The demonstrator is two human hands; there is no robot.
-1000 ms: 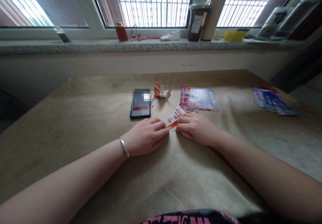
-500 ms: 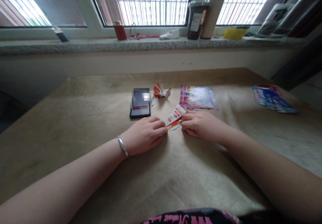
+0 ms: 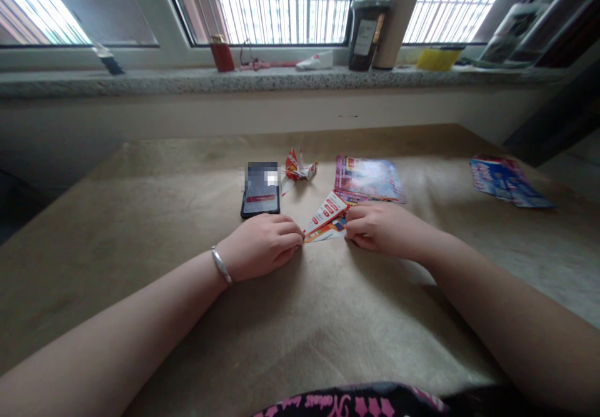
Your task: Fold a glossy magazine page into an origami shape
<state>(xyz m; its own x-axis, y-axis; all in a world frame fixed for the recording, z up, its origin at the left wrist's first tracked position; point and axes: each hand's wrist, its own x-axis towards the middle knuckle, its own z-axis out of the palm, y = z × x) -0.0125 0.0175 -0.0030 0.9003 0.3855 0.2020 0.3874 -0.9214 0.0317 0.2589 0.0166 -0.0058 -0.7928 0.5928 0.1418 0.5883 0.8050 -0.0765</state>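
Tan tabletop [image 3: 304, 329], left hand [image 3: 262, 248] and right hand [image 3: 387, 228] angled inward, each grip pinching folded paper [image 3: 324, 213]

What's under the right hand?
The right end of the folded printed paper runs in under the right hand. That end's shape is covered. The glossy leaflets show just beyond the hand; whether they reach under it can't be told.

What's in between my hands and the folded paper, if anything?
Nothing visible: your left hand is at the left tip of the folded paper, and your right hand is at its right side. The phone, folded figure and glossy flyers lie farther from you, not between.
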